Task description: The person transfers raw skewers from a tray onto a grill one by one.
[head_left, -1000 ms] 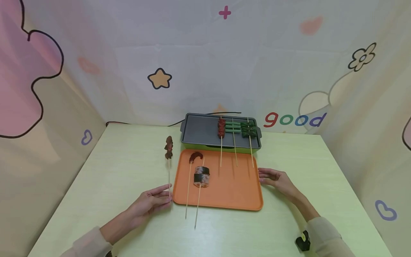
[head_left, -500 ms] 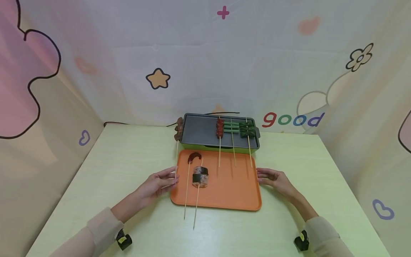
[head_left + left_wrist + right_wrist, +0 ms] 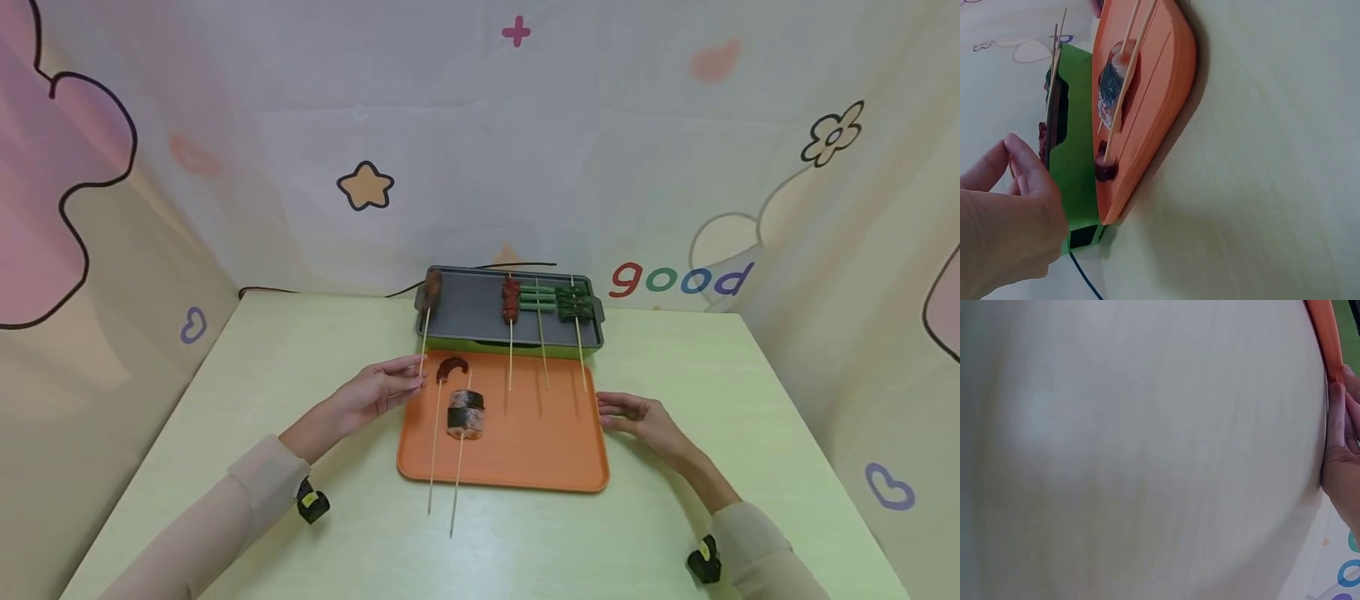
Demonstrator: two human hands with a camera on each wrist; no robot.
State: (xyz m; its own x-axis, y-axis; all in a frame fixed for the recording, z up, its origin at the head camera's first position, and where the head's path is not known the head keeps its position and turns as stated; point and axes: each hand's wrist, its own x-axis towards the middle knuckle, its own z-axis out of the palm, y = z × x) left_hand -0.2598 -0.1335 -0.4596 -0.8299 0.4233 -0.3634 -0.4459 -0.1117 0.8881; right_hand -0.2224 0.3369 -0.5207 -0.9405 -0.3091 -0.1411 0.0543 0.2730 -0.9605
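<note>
My left hand (image 3: 378,387) pinches the stick of a brown meat skewer (image 3: 432,292) between thumb and fingertips. Its meat end is over the left end of the grey grill plate (image 3: 468,308); contact is unclear. My right hand (image 3: 641,423) holds the right rim of the orange tray (image 3: 540,454), its thumb and fingers showing at the edge in the right wrist view. A curved dark-red skewer (image 3: 452,367) and a seaweed-wrapped roll skewer (image 3: 467,414) lie on the tray, sticks past its front edge. In the left wrist view, the held stick is mostly hidden by fingers.
On the grill's right half lie a red meat skewer (image 3: 511,300), a green bean skewer (image 3: 536,297) and a dark green leafy skewer (image 3: 574,303). Their sticks overhang the tray. The green grill base (image 3: 1082,162) stands behind it, before a printed curtain (image 3: 450,167).
My left hand has moved forward and to the right, bringing the brown meat skewer from beside the tray to over the grill's left end. The right hand stays at the tray.
</note>
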